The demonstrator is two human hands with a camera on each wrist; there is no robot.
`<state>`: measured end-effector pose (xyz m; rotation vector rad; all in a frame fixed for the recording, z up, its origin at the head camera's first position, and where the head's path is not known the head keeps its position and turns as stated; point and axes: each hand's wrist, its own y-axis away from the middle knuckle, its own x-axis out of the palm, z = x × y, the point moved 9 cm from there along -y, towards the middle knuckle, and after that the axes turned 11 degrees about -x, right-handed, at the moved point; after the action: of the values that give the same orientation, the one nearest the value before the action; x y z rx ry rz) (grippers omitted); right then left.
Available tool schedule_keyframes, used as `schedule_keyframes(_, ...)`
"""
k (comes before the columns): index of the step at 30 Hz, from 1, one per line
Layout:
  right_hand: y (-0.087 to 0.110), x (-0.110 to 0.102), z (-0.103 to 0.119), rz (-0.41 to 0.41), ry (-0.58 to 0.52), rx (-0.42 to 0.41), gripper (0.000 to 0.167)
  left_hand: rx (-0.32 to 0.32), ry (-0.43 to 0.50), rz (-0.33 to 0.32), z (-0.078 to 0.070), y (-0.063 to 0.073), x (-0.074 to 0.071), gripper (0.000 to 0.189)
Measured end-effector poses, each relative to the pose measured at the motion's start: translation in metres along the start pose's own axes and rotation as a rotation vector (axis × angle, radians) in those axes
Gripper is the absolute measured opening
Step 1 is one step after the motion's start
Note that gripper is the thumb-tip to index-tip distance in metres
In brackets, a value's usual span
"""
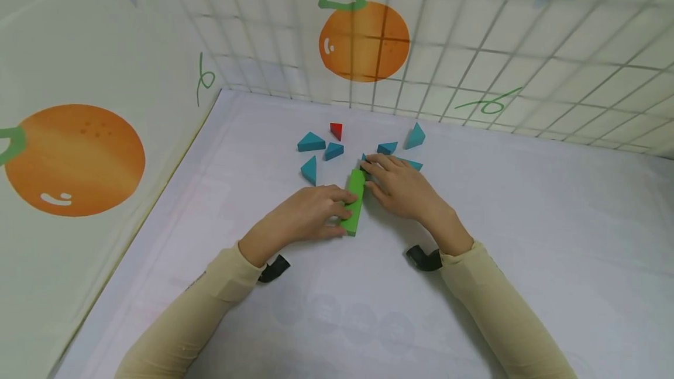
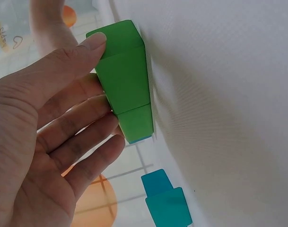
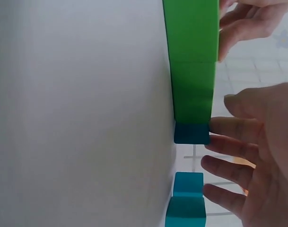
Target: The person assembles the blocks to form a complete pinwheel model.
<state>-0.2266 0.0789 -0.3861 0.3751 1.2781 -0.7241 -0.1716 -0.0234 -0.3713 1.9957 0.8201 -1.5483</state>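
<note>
Beige sleeves (image 1: 189, 314), nearest the camera, lead to two relaxed hands, the left hand (image 1: 315, 212) resting its fingers against the green blocks (image 1: 356, 206) just to its right, the right hand (image 1: 397, 188) touching the blue block (image 3: 192, 134) at their far end, with a red block (image 1: 336, 130) ahead.

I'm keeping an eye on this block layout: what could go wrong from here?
Possibly three things. The left hand touches green blocks that meet at a seam; uneven pressure might open it. The right hand is at the blue block at their far end, so a nudge could turn it out of line. In the head view that hand also partly hides another blue block, which it might knock when it moves.
</note>
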Motion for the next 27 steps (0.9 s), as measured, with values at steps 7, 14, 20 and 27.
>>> schedule_keyframes(7,-0.0003,0.0006,-0.001,-0.009,-0.007,-0.009,0.047,0.006,-0.001,-0.011,-0.0002,0.0002,-0.0008,0.03)
schedule_keyframes(14,-0.0007,0.0023,-0.001,-0.009,-0.03,-0.012,0.048,0.008,-0.014,-0.013,0.0001,0.0004,-0.0001,0.029)
schedule_keyframes(20,-0.0011,0.0007,0.0004,-0.007,-0.044,-0.019,0.048,0.01,-0.015,-0.017,0.0001,0.0007,-0.001,0.028)
schedule_keyframes(27,0.0,0.0007,-0.0016,-0.007,-0.08,-0.009,0.048,0.016,-0.007,-0.014,-0.0002,0.0007,0.0001,0.028)
